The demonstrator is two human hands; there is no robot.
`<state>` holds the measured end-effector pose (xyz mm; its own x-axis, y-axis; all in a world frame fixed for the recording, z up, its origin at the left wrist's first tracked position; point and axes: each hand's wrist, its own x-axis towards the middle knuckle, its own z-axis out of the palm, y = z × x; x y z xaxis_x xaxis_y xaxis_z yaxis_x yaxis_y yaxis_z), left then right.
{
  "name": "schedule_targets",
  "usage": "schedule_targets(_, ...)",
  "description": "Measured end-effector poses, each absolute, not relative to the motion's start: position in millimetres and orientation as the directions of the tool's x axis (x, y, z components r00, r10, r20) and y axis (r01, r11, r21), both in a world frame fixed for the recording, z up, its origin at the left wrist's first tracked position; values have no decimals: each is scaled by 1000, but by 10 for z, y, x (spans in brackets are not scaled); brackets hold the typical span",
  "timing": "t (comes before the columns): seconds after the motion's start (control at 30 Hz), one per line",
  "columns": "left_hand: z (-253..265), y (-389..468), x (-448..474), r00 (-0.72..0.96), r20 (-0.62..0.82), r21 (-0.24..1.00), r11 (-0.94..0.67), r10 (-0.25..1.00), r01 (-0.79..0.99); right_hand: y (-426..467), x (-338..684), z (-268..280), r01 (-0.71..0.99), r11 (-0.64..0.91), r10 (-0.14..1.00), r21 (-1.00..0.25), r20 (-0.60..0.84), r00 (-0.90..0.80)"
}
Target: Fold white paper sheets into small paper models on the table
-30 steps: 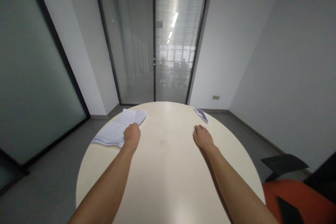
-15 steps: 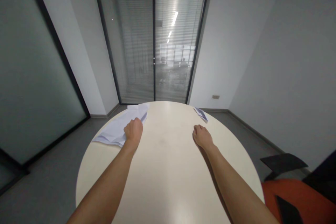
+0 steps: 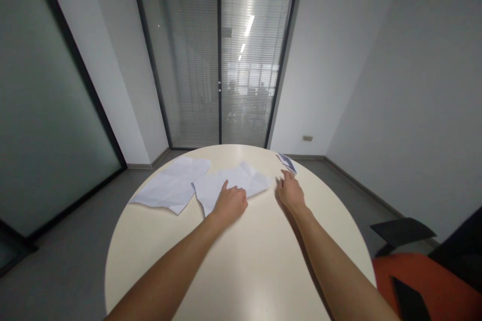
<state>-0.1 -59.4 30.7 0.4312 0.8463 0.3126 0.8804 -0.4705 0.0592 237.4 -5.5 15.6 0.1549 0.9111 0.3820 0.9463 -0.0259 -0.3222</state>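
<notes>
A creased white sheet of paper [image 3: 214, 185] lies across the far middle of the round table. My left hand [image 3: 231, 203] is over its near edge, fingers curled down and closed on the paper; the fingertips are hidden under the hand. Left of it, a second creased white sheet [image 3: 169, 183] rests flat, its right side meeting the first. My right hand [image 3: 290, 191] hovers low or rests beside the right end of the middle sheet, holding nothing, fingers partly bent and apart. Just beyond its fingers is a small folded paper [image 3: 287, 163] with a dark patch.
The round cream table [image 3: 241, 271] fills the lower middle. An orange chair [image 3: 417, 276] with black armrests stands close to its right side. Behind the table are glass doors with blinds [image 3: 220, 60]. A frosted glass panel [image 3: 48, 125] is on the left.
My left hand has moved right, bringing one sheet from the left pile to the middle, where it is now spread. My right hand's fingers have loosened and reach slightly forward.
</notes>
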Motion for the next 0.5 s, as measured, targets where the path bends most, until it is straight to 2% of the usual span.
schedule_targets(0.1,267,-659,82,592,234,66,-620,771,782,-75,2320,322,933,92,835,-348,538,118)
schedule_targets(0.2,305,-736,130,674,230,122,-708,702,696,-119,2166,409,911,232,821,-340,571,4)
schedule_targets(0.33,345,-751,146,634,213,209,-668,743,714,-202,1863,263,902,282,902,-327,411,-133)
schedule_targets(0.43,279,-656,86,499,231,243,-546,835,802,-250,1708,80,942,223,967,-251,178,-181)
schedule_targets(0.5,190,-573,14,402,272,261,-470,874,843,-270,1670,13,953,208,977,-219,85,-194)
